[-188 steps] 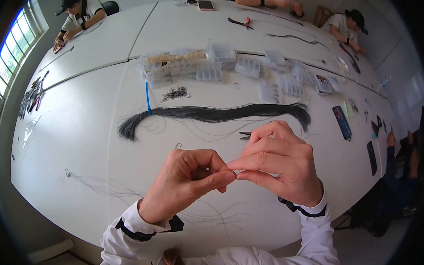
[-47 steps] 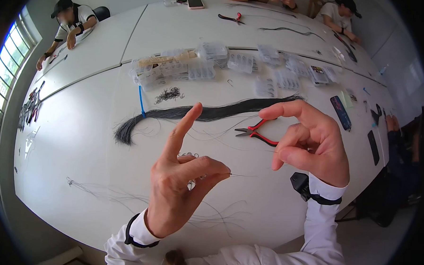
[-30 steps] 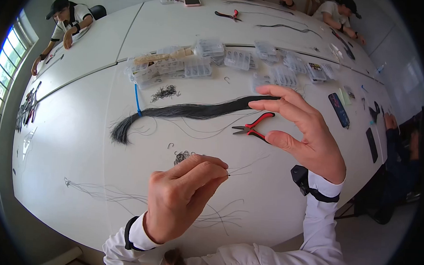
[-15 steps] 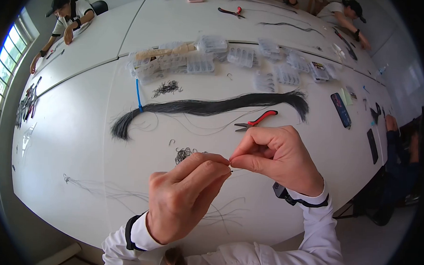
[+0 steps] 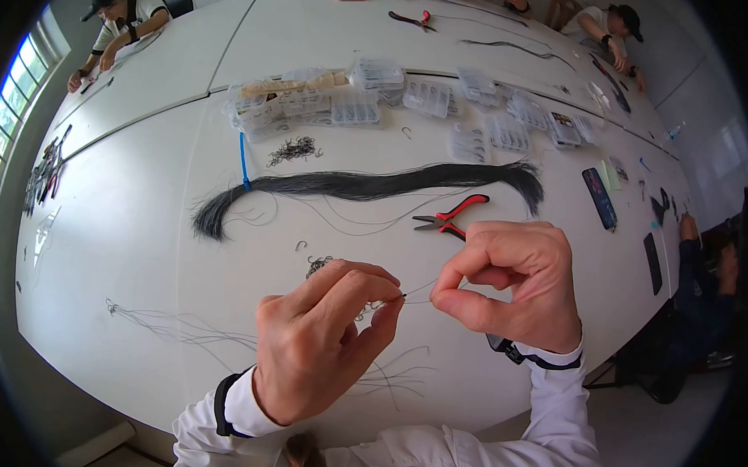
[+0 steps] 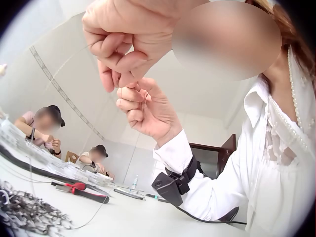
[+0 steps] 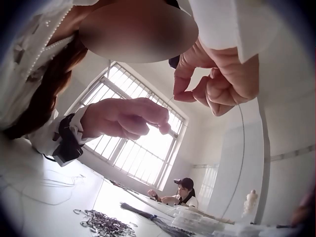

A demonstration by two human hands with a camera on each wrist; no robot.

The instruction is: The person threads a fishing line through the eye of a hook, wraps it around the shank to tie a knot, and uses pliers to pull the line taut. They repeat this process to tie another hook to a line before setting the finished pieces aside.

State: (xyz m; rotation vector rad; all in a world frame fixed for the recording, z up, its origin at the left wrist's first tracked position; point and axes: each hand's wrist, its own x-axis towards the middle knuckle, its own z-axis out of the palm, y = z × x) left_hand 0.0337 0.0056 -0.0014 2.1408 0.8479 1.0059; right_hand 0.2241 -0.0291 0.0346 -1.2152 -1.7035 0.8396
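Note:
My left hand [image 5: 323, 340] pinches a tiny dark piece between thumb and forefinger, and a thin line runs from it toward the right. My right hand [image 5: 518, 281] pinches that thin line [image 5: 420, 289] between thumb and forefinger, a short way from the left fingertips. In the right wrist view the line [image 7: 241, 148] also hangs below the right hand [image 7: 217, 81]. Beneath the left hand lies a pile of hooks [image 5: 318, 266], partly hidden. Red-handled pliers [image 5: 451, 215] rest beyond the right hand. What the left fingertips hold is too small to tell.
A black bundle of strands [image 5: 351, 185] with a blue tie [image 5: 244, 161] lies across the table. Behind it are clear plastic boxes [image 5: 354, 109] and loose hooks [image 5: 294, 150]. Hooks with long lines [image 5: 161, 320] lie at the left. Other people sit around the table.
The right hand has moved from the left fingertips to the right, drawing the thin line out between the hands. Earlier it was spread apart above the table. The left hand keeps its pinch.

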